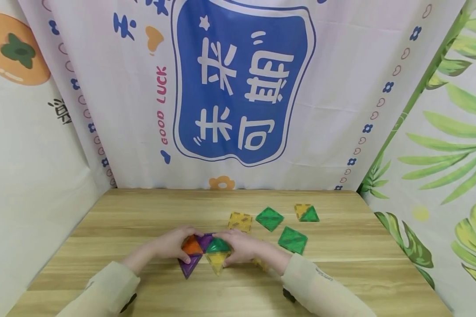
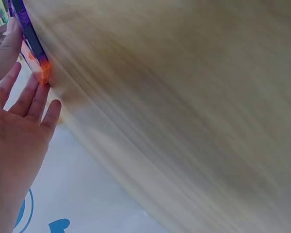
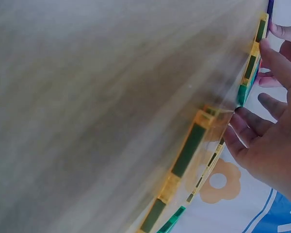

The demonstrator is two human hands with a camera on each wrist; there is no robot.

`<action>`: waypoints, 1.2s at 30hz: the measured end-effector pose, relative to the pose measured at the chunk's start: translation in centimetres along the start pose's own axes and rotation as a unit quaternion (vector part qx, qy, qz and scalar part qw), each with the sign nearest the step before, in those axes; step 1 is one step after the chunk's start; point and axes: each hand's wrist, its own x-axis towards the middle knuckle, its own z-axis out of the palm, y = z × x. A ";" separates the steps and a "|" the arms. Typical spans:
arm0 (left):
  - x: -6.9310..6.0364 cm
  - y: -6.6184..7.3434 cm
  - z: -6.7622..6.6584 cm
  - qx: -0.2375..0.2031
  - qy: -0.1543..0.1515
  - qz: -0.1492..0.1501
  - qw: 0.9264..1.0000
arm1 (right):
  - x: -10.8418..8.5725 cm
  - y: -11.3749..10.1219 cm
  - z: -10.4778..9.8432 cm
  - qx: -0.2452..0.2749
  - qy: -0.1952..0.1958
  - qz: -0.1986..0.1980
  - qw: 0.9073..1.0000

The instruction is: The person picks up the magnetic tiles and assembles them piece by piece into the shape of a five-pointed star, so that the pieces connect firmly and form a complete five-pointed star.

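Note:
Several translucent triangular magnetic tiles lie joined on the table between the two hands in the head view. They are an orange tile (image 1: 192, 247), a lower purple tile (image 1: 188, 267), a middle purple tile (image 1: 204, 240), a green tile (image 1: 219, 245) and a yellow tile (image 1: 217, 260). On the left side, my left hand (image 1: 170, 243) holds the orange and lower purple tiles between thumb and fingers. My right hand (image 1: 243, 245) grips the green and yellow tiles from the right, thumb by the yellow one. Fingers hide parts of the outer edges.
Beyond my right hand are a yellow tile square (image 1: 239, 221), two green squares (image 1: 269, 219) and a yellow-and-green piece (image 1: 306, 213). Another yellow tile (image 1: 259, 264) is partly hidden beneath the right forearm. A printed cloth (image 1: 143, 132) hangs behind the wooden table (image 1: 143, 202).

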 end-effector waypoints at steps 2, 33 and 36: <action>0.1 0.0 0.0 -0.001 0.003 -0.004 1.000 | 0.2 0.1 0.1 0.002 0.006 0.004 1.000; 1.3 -0.8 -1.0 -0.093 0.011 0.023 0.995 | 2.1 0.4 0.4 0.212 0.064 0.097 0.970; 1.3 -0.8 -1.0 -0.098 0.008 0.025 0.995 | 2.0 0.4 0.4 0.228 0.063 0.090 0.968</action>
